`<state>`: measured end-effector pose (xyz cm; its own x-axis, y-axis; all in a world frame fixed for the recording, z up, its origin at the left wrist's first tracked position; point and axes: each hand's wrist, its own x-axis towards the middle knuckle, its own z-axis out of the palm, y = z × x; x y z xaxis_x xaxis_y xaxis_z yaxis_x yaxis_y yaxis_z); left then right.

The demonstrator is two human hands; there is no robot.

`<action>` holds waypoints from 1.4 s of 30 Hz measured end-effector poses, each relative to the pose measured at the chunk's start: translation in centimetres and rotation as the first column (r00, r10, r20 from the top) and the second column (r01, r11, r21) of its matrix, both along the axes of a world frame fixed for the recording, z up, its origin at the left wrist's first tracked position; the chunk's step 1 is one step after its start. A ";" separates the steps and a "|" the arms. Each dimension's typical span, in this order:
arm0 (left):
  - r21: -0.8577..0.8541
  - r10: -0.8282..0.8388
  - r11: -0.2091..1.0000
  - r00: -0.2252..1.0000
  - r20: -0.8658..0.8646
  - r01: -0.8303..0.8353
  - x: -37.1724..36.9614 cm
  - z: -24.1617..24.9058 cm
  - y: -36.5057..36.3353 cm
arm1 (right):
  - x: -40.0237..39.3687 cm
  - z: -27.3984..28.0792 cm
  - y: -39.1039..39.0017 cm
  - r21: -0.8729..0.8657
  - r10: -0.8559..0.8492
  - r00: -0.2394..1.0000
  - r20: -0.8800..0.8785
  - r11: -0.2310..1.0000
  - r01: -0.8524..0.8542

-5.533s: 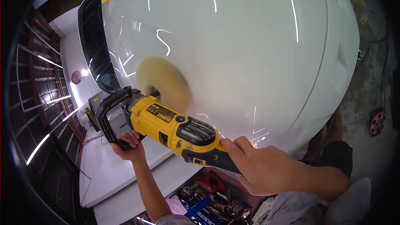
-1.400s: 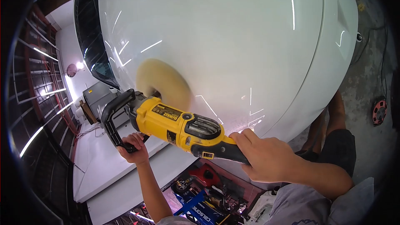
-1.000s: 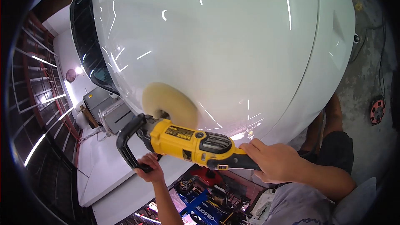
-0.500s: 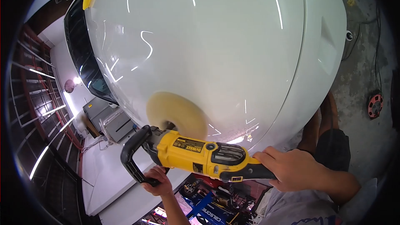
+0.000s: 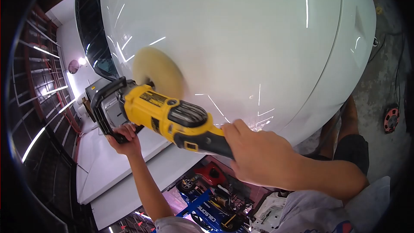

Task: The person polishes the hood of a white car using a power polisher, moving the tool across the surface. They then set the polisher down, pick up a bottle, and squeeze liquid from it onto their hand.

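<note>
A yellow and black polisher [image 5: 157,112] is held between my two hands over the white car hood [image 5: 241,47]. Its round, pale yellow pad [image 5: 159,71] is smeared by motion and lies against the paint near the windshield side. My left hand [image 5: 125,139] is closed around the black loop handle [image 5: 100,116] at the tool's front. Around the rear grip, my right hand [image 5: 258,151] is wrapped, its fingers partly hidden behind the handle.
The dark windshield [image 5: 92,30] borders the hood at left. A red cable reel [image 5: 391,118] and cords lie on the concrete floor. My bare legs and dark shorts [image 5: 351,153] stand close to the bumper. Below are a red part [image 5: 211,173] and a blue frame [image 5: 207,215].
The polisher has moved up and left across the hood toward the windshield, with both hands still on it. The view has also shifted a little.
</note>
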<state>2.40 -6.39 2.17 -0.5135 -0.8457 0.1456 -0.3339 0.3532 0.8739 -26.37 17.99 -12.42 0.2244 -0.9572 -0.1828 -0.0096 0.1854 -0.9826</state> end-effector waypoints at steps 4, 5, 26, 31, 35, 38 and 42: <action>0.029 0.052 0.998 0.999 -0.011 -0.052 0.8 0.1 -1.4 | 1.2 -0.3 -1.6 -0.016 -0.029 0.999 0.015 0.999 0.030; 0.029 0.053 0.998 0.999 -0.008 -0.053 1.0 0.4 -1.6 | 1.3 -0.2 -1.9 -0.021 -0.009 1.000 0.024 1.000 0.010; 0.022 0.131 0.991 0.991 -0.021 -0.131 2.4 -1.0 1.6 | -1.4 -0.9 -1.8 0.026 0.095 0.995 -0.033 0.995 -0.094; 0.009 0.139 0.990 0.990 -0.004 -0.139 1.1 -1.3 2.9 | -3.4 -1.1 -1.8 0.054 0.141 0.988 -0.063 0.989 -0.137; -0.070 0.124 0.990 0.992 0.030 -0.122 -1.2 -3.0 6.6 | -4.9 -2.5 1.2 0.035 0.142 0.985 -0.100 0.990 -0.139; -0.069 0.104 0.992 0.994 0.039 -0.101 -0.9 -4.6 9.9 | -5.0 -4.1 4.1 0.023 0.138 0.985 -0.101 0.990 -0.136; -0.099 0.094 0.991 0.994 0.059 -0.088 -2.4 -5.6 12.1 | -6.4 -4.4 5.3 0.108 0.215 0.970 -0.115 0.973 -0.203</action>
